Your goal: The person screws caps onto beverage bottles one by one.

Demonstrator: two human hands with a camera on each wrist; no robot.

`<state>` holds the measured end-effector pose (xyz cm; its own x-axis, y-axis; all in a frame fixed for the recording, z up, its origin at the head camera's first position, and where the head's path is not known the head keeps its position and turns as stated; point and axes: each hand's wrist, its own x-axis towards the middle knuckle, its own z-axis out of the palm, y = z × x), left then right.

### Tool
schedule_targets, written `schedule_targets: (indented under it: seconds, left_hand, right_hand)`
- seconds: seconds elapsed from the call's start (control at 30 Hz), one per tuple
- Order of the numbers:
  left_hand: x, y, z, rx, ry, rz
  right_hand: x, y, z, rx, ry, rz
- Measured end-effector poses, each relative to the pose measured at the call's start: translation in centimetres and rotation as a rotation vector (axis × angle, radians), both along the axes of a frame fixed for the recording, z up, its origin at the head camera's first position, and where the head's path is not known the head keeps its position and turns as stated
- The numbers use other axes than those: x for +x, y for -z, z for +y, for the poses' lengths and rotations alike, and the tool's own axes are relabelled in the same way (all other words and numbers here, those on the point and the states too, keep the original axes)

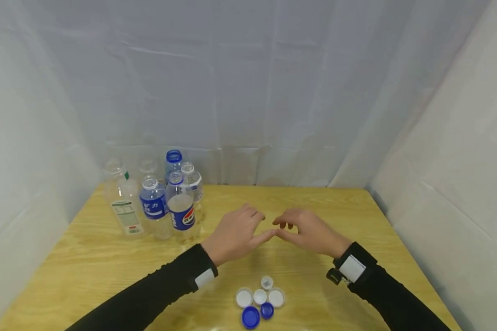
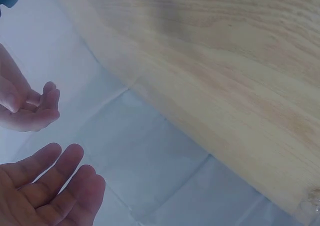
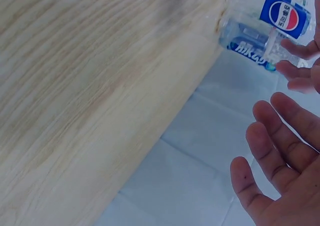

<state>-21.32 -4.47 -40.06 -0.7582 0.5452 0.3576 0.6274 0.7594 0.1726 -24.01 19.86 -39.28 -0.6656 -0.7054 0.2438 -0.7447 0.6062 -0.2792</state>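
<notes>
My left hand (image 1: 238, 232) is raised over the middle of the table, its fingers relaxed and holding nothing. Facing it from the right is my right hand (image 1: 310, 231), also unladen, with loosely bent fingers. In the head view the two thumb tips appear to meet; whether they truly touch I cannot tell. Nearer the front edge lies a cluster of bottle caps: several white ones, such as the white cap (image 1: 244, 298), plus a large blue cap (image 1: 251, 317) and a small blue cap (image 1: 267, 311). The wrist views show both hands with fingers apart from any object.
Several clear plastic bottles without caps stand together at the back left, among them a Pepsi bottle (image 1: 181, 209), a blue-labelled bottle (image 1: 154, 207) and a large bottle (image 1: 125, 202) with a pale label. White sheeting (image 1: 248, 92) hangs behind and beside the wooden table (image 1: 107, 280).
</notes>
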Motion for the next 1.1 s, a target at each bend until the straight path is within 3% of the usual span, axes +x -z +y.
schedule_targets:
  seconds: [0.2, 0.5, 0.83, 1.1]
  left_hand:
    - [1.6, 0.2, -0.8, 0.029, 0.057, 0.060]
    - [3.4, 1.2, -2.0, 0.110, 0.125, 0.189]
    - [4.6, 1.9, -2.8, 0.175, 0.155, 0.257]
    - [5.2, 2.3, -4.1, 0.284, 0.133, 0.362]
  right_hand:
    - [1.5, 0.0, 0.0, -0.011, -0.017, -0.105]
    - [3.3, 0.9, -0.3, -0.026, -0.075, -0.192]
    - [4.6, 1.9, -0.2, -0.031, -0.093, -0.277]
    - [5.4, 2.9, -0.3, -0.018, -0.103, -0.315]
